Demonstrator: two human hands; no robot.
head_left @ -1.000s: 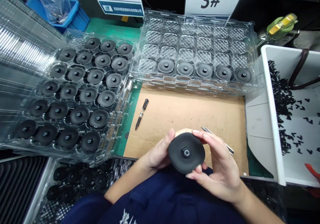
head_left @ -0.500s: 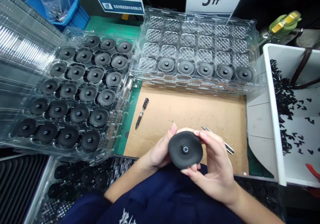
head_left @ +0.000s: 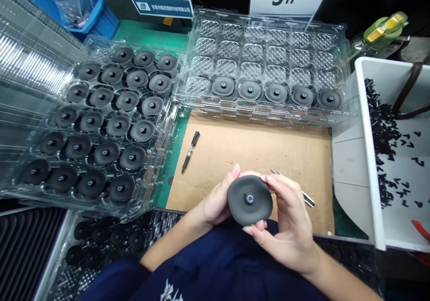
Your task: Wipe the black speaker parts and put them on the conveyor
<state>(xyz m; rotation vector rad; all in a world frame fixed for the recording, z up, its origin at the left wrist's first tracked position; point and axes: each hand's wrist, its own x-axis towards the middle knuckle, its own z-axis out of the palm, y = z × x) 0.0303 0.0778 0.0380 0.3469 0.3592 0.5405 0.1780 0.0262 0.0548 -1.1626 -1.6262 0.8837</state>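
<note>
Between my hands is a black rounded disc (head_left: 247, 211) with a small raised stub at its centre, its stub side facing me. My left hand (head_left: 220, 198) grips its left edge, with the thumb up along the rim and the other fingers hidden behind. On the right edge, my right hand (head_left: 289, 211) pinches it, fingertips at the top rim and thumb at the bottom. Similar discs fill the clear tray (head_left: 143, 209) on the left. Another clear tray (head_left: 265, 106), at the back, carries several discs along its front row; the pockets behind them hold none.
Cardboard (head_left: 231, 144) covers the bench, with a black pen (head_left: 191, 152) and a utility knife (head_left: 307, 199) lying on it. A white bin (head_left: 371, 157) of small black parts stands right. Back left is a blue bin (head_left: 105, 19); a green-yellow tool (head_left: 384, 30) sits back right.
The disc has tilted very slightly in my hands, and its face looks a little lighter. Both hands keep their hold; the trays and tools stay as they were.
</note>
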